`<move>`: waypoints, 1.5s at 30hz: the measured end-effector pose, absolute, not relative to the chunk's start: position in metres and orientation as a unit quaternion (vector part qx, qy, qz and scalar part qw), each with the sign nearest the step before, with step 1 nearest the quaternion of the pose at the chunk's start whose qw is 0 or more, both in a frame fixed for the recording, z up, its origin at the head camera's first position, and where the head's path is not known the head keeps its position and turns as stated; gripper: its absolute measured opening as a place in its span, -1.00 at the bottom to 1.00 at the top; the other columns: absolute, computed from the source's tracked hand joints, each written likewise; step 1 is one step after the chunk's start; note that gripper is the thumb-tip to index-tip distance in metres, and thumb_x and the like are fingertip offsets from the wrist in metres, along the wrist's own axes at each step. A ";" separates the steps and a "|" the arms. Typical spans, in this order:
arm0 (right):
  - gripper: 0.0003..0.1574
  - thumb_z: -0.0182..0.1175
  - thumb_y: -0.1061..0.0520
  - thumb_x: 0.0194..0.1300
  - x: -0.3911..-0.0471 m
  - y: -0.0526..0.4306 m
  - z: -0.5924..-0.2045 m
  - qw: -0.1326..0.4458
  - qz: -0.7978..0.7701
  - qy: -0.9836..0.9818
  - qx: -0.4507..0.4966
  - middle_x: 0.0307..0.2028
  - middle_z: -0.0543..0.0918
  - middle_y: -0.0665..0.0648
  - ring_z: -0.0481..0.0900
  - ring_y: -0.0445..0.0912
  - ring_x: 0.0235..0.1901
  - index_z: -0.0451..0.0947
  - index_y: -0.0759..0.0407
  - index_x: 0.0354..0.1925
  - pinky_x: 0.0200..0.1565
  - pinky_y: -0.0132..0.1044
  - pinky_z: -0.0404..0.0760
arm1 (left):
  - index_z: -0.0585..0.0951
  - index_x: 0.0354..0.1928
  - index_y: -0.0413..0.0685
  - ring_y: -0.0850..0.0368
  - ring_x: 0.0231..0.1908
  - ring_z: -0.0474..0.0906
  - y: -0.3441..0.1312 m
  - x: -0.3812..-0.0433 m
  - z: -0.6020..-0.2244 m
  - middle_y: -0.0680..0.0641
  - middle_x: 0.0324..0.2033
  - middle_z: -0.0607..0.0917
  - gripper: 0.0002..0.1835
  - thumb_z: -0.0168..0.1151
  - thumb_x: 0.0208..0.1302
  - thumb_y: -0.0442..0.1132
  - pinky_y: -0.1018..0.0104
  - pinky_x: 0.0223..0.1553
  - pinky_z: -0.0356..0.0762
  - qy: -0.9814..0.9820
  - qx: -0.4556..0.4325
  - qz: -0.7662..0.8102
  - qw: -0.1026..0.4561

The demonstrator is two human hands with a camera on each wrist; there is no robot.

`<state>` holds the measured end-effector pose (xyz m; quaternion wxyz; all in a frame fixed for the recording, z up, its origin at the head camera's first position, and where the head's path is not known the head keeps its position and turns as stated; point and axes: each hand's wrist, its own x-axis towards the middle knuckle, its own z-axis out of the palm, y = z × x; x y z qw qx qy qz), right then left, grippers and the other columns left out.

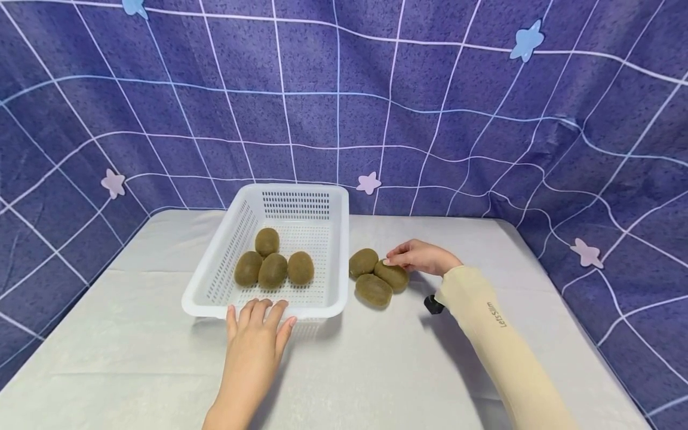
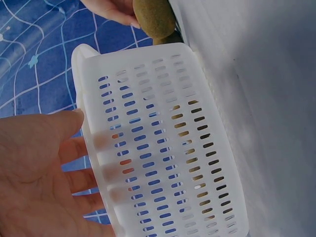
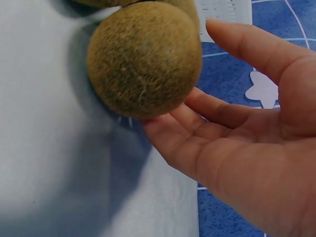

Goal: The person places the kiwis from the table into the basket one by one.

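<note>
A white plastic basket (image 1: 344, 251) holds several brown kiwis (image 1: 273, 272). My left hand (image 1: 254, 343) grips the basket's near rim, fingers over the edge and thumb outside. In the left wrist view, the fingers of the left hand (image 2: 34, 173) show faintly through the slotted wall. Right of the basket, three kiwis lie together on the table. My right hand (image 1: 421, 258) reaches the rightmost one (image 1: 392, 276) from behind. In the right wrist view, fingers of the right hand (image 3: 237, 138) touch the side of a kiwi (image 3: 145, 61), while the thumb stands apart from it.
A white cloth covers the table (image 1: 376, 370). Behind it hangs a blue curtain (image 1: 322, 119) with a grid of lines and stars. A small black object (image 1: 433, 304) sits at the right wrist, by the beige sleeve (image 1: 500, 334).
</note>
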<state>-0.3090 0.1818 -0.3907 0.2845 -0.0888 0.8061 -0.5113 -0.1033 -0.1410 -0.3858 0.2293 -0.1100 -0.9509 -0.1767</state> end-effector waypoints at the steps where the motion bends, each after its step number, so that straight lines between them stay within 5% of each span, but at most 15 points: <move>1: -0.48 0.21 0.17 0.30 -0.309 0.182 -0.391 0.290 -0.507 0.807 -0.088 -0.20 0.62 0.06 0.51 -0.20 -0.26 0.43 0.51 0.11 -0.02 -0.23 0.55 | 0.57 0.05 -0.23 -0.34 0.15 0.37 -0.141 -0.103 -0.386 -0.30 -0.03 0.57 -0.62 0.21 0.33 -0.11 -0.48 0.21 0.00 -0.951 -0.110 -0.177 0.229; 22: -0.54 0.32 0.19 0.18 -0.310 0.186 -0.388 0.347 -0.461 0.810 -0.101 -0.27 0.66 0.07 0.60 -0.15 -0.25 0.50 0.47 -0.03 0.04 -0.14 0.57 | 0.56 0.06 -0.23 -0.34 0.17 0.35 -0.141 -0.103 -0.385 -0.30 -0.01 0.56 -0.62 0.21 0.34 -0.11 -0.47 0.22 -0.02 -0.954 -0.108 -0.175 0.219; 29: -0.58 0.43 0.08 0.08 -0.310 0.189 -0.384 0.353 -0.461 0.801 -0.144 -0.31 0.63 0.03 0.56 -0.19 -0.31 0.56 0.32 -0.19 -0.15 -0.29 0.60 | 0.58 0.05 -0.21 -0.33 0.17 0.35 -0.141 -0.104 -0.385 -0.29 -0.03 0.57 -0.63 0.22 0.32 -0.11 -0.46 0.22 -0.01 -0.953 -0.105 -0.174 0.222; 45: -0.58 0.33 0.19 0.17 -0.316 0.194 -0.380 0.335 -0.462 0.813 -0.116 -0.33 0.62 0.03 0.53 -0.19 -0.33 0.51 0.43 -0.07 -0.14 -0.28 0.58 | 0.57 0.06 -0.23 -0.34 0.17 0.35 -0.142 -0.103 -0.386 -0.30 -0.02 0.56 -0.62 0.22 0.33 -0.11 -0.48 0.21 -0.01 -0.953 -0.109 -0.174 0.223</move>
